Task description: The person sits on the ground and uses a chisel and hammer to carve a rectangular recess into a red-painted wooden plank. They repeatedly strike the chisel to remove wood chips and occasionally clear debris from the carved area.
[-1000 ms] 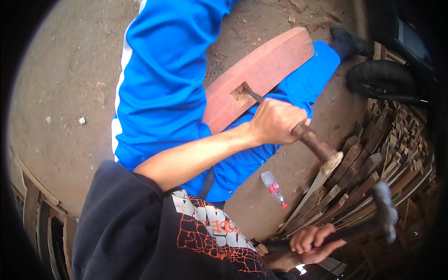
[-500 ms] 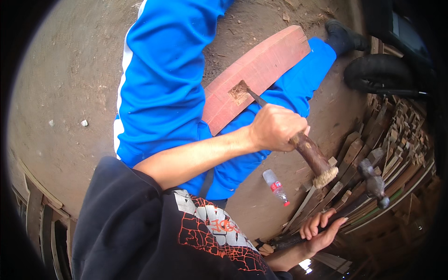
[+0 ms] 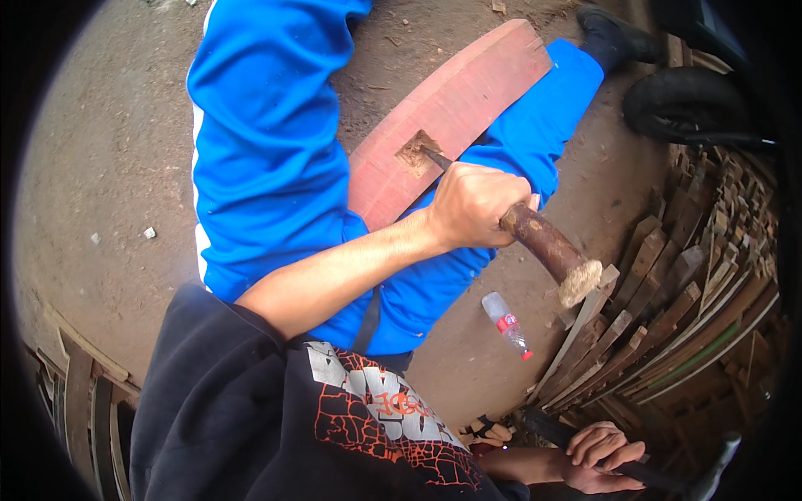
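My left hand (image 3: 476, 200) is closed around the worn wooden handle (image 3: 543, 242) of a chisel, whose dark blade (image 3: 439, 159) enters a rough square recess (image 3: 413, 154) in a reddish wooden board (image 3: 480, 83). The board lies between and across my blue-trousered legs (image 3: 263, 142). My right hand (image 3: 601, 459) grips the dark handle of a hammer low at the right, with the metal head (image 3: 713, 468) near the dim rim of the picture, away from the chisel.
A plastic bottle (image 3: 506, 326) with red cap lies on the dirt ground (image 3: 109, 167). A large pile of wooden offcuts (image 3: 668, 292) fills the right side, below a black tyre (image 3: 685, 104). Planks (image 3: 79, 376) stand at the lower left.
My right hand and the hammer have dropped downward, the head swinging toward the lower right rim. My left hand, chisel and board appear slightly higher and further left in the picture.
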`<state>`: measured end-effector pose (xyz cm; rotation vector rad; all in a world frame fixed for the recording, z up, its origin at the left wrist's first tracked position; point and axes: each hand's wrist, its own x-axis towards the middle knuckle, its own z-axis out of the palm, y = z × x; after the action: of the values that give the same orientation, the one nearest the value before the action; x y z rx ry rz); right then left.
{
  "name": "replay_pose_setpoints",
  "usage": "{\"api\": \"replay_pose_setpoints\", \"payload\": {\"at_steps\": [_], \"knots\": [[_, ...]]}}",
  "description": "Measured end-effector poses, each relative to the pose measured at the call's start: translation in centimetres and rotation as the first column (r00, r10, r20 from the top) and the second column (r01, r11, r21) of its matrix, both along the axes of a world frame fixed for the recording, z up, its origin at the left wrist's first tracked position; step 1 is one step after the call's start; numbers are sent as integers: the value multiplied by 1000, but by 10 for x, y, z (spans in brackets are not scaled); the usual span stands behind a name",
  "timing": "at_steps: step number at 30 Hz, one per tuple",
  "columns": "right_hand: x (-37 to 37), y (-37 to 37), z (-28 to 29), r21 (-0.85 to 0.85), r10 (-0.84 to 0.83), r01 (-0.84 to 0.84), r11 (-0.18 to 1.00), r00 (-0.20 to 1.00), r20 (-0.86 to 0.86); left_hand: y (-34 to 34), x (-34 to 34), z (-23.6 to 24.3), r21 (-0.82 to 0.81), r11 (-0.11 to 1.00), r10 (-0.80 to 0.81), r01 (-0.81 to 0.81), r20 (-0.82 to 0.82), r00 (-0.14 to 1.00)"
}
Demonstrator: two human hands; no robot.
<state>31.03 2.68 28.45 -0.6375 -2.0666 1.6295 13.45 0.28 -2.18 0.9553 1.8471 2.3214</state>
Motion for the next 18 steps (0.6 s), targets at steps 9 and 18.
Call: {"api": "replay_pose_setpoints", "payload": {"at_steps": [9, 18], "knots": [[7, -9, -35, -69, -64, 70, 995, 994, 88, 0, 0, 2, 45, 999, -8, 7, 10, 1000], [6, -10, -29, -91, -65, 78, 993, 989, 130, -3, -6, 6, 89, 996, -10, 9, 17, 1000]]}}
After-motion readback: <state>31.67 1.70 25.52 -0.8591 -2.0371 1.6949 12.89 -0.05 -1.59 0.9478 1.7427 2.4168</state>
